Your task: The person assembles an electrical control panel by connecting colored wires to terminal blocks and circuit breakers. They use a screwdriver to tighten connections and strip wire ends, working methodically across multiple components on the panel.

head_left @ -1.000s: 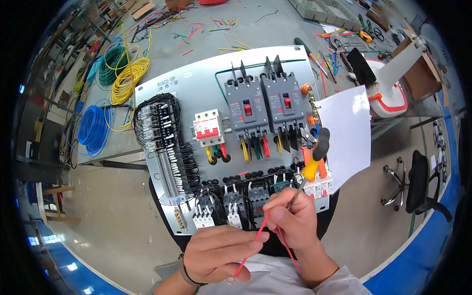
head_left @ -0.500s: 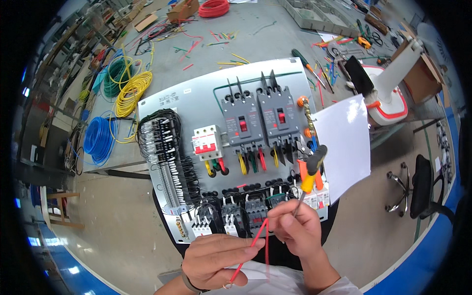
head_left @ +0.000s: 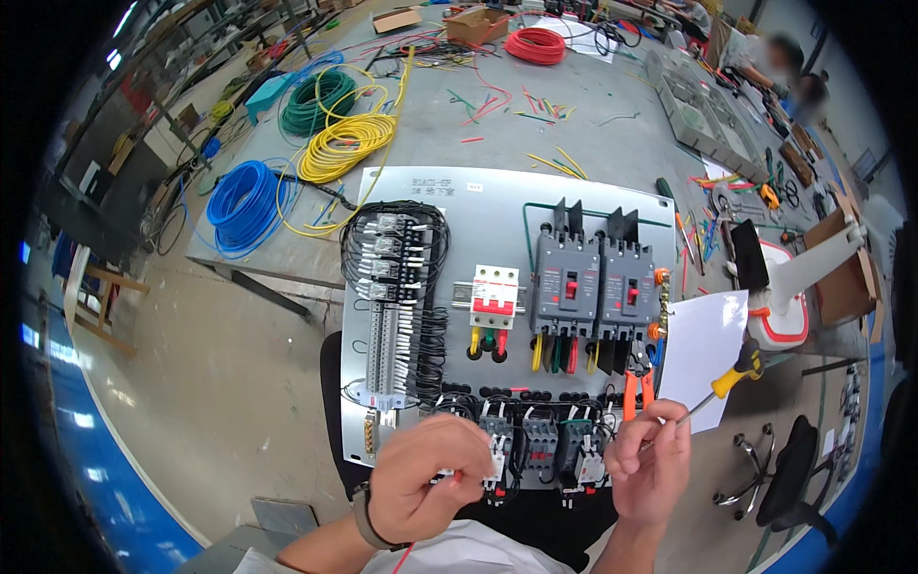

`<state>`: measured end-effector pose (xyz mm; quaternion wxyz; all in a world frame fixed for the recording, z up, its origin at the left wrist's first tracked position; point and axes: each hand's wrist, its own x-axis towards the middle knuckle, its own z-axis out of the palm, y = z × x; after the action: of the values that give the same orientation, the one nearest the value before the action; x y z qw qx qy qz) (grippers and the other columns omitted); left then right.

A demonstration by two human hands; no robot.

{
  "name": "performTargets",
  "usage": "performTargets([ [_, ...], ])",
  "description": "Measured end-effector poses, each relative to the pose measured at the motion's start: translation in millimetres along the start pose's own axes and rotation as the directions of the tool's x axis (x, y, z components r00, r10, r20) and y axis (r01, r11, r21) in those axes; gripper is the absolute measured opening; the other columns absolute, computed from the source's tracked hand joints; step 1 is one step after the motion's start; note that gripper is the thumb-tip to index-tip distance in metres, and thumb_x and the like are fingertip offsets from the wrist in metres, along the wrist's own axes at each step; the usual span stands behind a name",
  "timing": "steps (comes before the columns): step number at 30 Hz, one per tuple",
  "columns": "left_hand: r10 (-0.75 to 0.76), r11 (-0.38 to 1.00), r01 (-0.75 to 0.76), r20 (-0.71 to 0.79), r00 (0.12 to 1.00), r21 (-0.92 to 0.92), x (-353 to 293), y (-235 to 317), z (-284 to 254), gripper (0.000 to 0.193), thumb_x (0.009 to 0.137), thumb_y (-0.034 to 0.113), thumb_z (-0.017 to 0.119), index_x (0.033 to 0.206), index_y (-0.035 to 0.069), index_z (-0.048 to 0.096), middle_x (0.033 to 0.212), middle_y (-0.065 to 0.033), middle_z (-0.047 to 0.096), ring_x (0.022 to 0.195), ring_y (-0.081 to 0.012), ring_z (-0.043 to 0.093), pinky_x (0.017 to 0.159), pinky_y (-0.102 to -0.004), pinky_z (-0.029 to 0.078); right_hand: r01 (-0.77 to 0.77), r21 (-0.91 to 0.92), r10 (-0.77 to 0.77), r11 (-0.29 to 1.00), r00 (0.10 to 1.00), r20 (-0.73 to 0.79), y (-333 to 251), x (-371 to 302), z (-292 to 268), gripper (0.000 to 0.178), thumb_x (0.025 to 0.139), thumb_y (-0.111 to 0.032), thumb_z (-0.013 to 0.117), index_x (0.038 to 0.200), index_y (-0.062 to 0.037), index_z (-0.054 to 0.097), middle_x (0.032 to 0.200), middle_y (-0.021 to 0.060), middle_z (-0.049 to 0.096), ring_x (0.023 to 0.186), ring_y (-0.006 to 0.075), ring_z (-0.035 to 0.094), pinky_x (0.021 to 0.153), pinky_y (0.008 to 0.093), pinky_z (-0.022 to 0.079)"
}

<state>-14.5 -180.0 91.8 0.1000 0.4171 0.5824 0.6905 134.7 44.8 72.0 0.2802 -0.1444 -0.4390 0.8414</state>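
Observation:
My left hand [head_left: 421,478] is closed around a thin red wire [head_left: 404,557], whose end pokes out at the fingertips and whose tail hangs below the wrist. To the right, my right hand [head_left: 652,459] grips the shaft of a screwdriver [head_left: 734,375]; its yellow and black handle slants up and away. Both hands hover at the near edge of a metal mounting panel [head_left: 497,206]. Contactors [head_left: 540,435] line that edge, partly hidden by my left hand. Orange-handled pliers [head_left: 631,390] lie on the panel just beyond my right hand.
The panel carries two large grey breakers [head_left: 566,287], a white breaker [head_left: 495,297] and a terminal strip [head_left: 387,349] with black wiring. Blue [head_left: 244,206], yellow [head_left: 346,148] and green wire coils lie at left. White paper [head_left: 703,330] and a white fan [head_left: 789,311] are at right.
My hands have moved apart; the red wire that ran between them is now only at my left hand. The screwdriver has tipped rightward. The whole view has shifted, placing the panel farther right.

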Motion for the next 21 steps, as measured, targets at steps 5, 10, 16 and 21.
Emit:
performTargets([
  [5,-0.558,0.827,0.561,0.181,0.810,0.037,3,15,14,0.016,0.102,0.019,0.070,0.103,0.004,0.065,0.082,-0.0057,0.066,0.071,-0.0146,0.064,0.064,-0.0315,0.052,-0.067,0.187,0.043,0.980,0.990,0.132,7,1,46,0.028,0.116,-0.029,0.043,0.128,-0.0056,0.052,0.078,0.0127,0.057,0.062,0.0165,0.045,0.053,0.0322,0.040],
  [10,-0.424,0.903,0.429,0.232,0.875,0.032,-3,-3,10,0.023,0.102,0.024,0.070,0.112,0.004,0.068,0.086,-0.0088,0.068,0.075,-0.0238,0.069,0.067,-0.0332,0.054,-0.012,0.226,-0.026,0.974,0.986,0.167,27,2,82,0.023,0.115,-0.026,0.045,0.124,-0.0061,0.053,0.083,0.0108,0.059,0.068,0.0161,0.049,0.054,0.0316,0.044],
  [16,-0.437,0.894,0.448,0.250,0.864,0.018,-11,-5,-7,0.021,0.102,0.022,0.070,0.111,0.003,0.068,0.088,-0.0101,0.069,0.075,-0.0289,0.066,0.068,-0.0366,0.052,0.019,0.098,-0.032,0.995,0.990,0.136,43,2,96,0.021,0.116,-0.027,0.044,0.123,-0.0095,0.052,0.083,0.0064,0.056,0.067,0.0138,0.048,0.055,0.0292,0.043],
  [21,-0.345,0.935,0.353,0.132,0.929,-0.039,-15,-10,-13,0.018,0.103,0.022,0.068,0.107,0.004,0.067,0.084,-0.0113,0.067,0.073,-0.0290,0.066,0.065,-0.0372,0.050,0.042,0.176,-0.032,0.983,0.998,-0.059,19,18,92,0.027,0.117,-0.034,0.040,0.122,-0.0103,0.052,0.080,0.0003,0.050,0.061,0.0066,0.041,0.054,0.0238,0.036],
])
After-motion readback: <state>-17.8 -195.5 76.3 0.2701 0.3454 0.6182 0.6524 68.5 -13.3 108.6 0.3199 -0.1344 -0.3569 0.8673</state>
